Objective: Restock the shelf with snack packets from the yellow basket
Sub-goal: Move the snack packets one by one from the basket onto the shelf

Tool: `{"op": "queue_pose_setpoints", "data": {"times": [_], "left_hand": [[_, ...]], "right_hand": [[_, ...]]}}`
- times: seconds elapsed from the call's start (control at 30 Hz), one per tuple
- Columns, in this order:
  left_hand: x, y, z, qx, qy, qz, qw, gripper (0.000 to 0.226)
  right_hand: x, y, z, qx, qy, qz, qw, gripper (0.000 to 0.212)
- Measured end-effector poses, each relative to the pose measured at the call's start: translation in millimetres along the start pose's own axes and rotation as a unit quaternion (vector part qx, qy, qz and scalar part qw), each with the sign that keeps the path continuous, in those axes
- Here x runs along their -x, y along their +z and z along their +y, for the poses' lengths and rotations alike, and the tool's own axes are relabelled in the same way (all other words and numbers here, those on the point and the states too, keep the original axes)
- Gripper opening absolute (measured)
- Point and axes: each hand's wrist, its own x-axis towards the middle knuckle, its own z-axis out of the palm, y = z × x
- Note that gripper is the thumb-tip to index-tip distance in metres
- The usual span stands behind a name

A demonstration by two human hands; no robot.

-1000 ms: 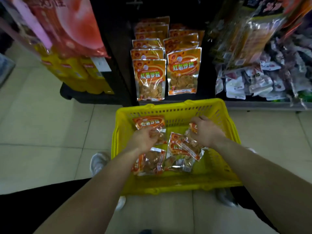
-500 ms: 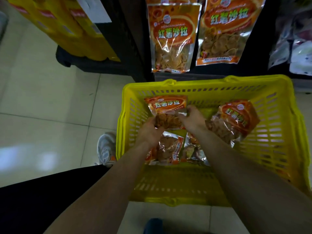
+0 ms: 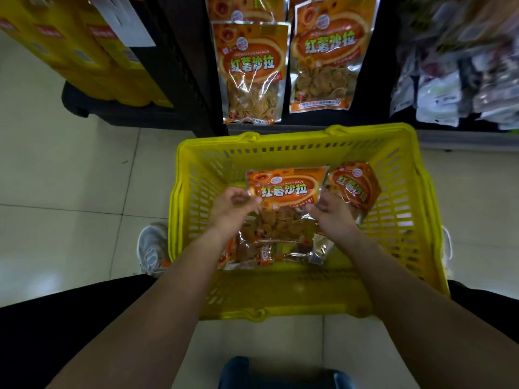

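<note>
Both forearms reached forward from the bottom of the head view into the yellow plastic lattice basket (image 3: 398, 220), which stood on the pale tiled floor (image 3: 70, 178) beside a grey-white shoe (image 3: 151, 248). The left hand (image 3: 233, 209) pinched the left edge of an orange foil snack packet with a clear window (image 3: 283, 189). The right hand (image 3: 331, 217) pinched its right edge, so each grip was closed on the packet. The two-sided hold probably kept the limp bag flat and level while it was lifted.

The packet hung within the basket, above several similar packets lying on the bottom (image 3: 252, 251) and beside another leaning at the right (image 3: 354, 186). Its printed face was turned up. Its long axis ran from the person toward the shelf, with the header end farthest away, which suited the standing stock.

Beyond the rim, the dark lower shelf (image 3: 309, 126) held two rows of matching upright packets (image 3: 251, 71), faces outward. The pick-up appeared under way and placement not yet begun.
</note>
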Motion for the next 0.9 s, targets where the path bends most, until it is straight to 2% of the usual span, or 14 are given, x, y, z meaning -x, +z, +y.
{"op": "queue_pose_setpoints", "data": {"times": [0.1, 0.2, 0.27, 0.4, 0.5, 0.67, 0.9], "left_hand": [[3.1, 9.5, -3.4, 0.034, -0.004, -0.014, 0.999, 0.035], [6.8, 25.9, 2.8, 0.051, 0.021, -0.018, 0.998, 0.018], [6.6, 36.3, 10.4, 0.038, 0.040, -0.012, 0.998, 0.019], [-7.5, 48.0, 19.5, -0.105, 0.088, 0.003, 0.991, 0.020], [-16.6, 49.0, 20.6, -0.129, 0.088, 0.008, 0.988, 0.026], [-19.9, 47.2, 12.5, -0.101, 0.054, 0.013, 0.993, 0.019], [-16.5, 47.6, 7.5, -0.079, 0.053, -0.007, 0.995, 0.011]], "right_hand": [[8.8, -15.5, 5.3, 0.014, 0.001, -0.010, 1.000, 0.011], [9.6, -24.9, 12.0, 0.007, 0.015, -0.036, 0.999, 0.004], [6.2, -28.3, 16.8, 0.021, 0.028, -0.013, 0.999, 0.011], [0.0, -43.8, 15.6, 0.175, 0.005, 0.138, 0.975, 0.041], [1.9, -52.9, 12.6, 0.212, -0.017, 0.205, 0.955, 0.057], [15.0, -51.5, 21.5, 0.212, -0.046, 0.257, 0.942, 0.064], [13.6, -43.1, 32.4, 0.224, 0.006, 0.225, 0.948, 0.072]]}}
